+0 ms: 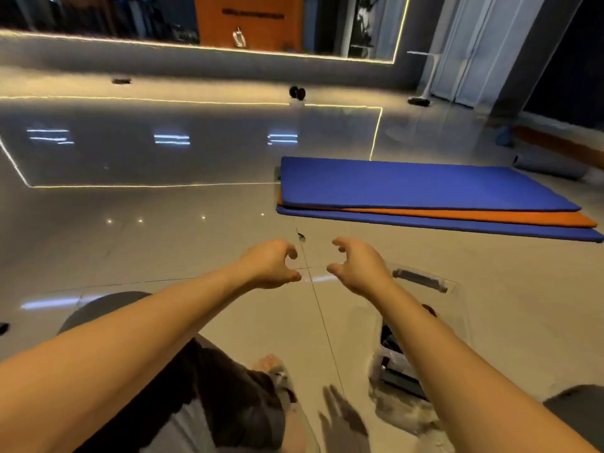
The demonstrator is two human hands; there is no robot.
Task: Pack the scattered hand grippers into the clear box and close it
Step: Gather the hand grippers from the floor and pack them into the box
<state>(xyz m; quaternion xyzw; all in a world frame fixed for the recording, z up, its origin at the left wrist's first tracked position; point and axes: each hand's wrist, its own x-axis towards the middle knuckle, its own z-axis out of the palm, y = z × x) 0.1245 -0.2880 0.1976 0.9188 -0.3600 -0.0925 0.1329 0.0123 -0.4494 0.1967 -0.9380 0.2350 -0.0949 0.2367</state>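
Both my arms reach forward over the glossy floor. My left hand [271,264] and my right hand [358,266] hover side by side, fingers curled and apart, nothing in either. The clear box [456,291] stands on the floor under my right forearm, which hides much of it. It has a dark handle [420,280] at its far end, and dark hand grippers [390,341] show inside. A small dark object [301,237], maybe a hand gripper, lies on the floor just beyond my hands. Another dark piece [3,328] sits at the left edge.
Stacked blue and orange exercise mats [425,188] lie ahead to the right, a rolled grey mat [549,165] behind them. A black dumbbell [296,92] and two dark items [121,81] [418,101] lie by the far mirrored wall. My legs fill the bottom of the view.
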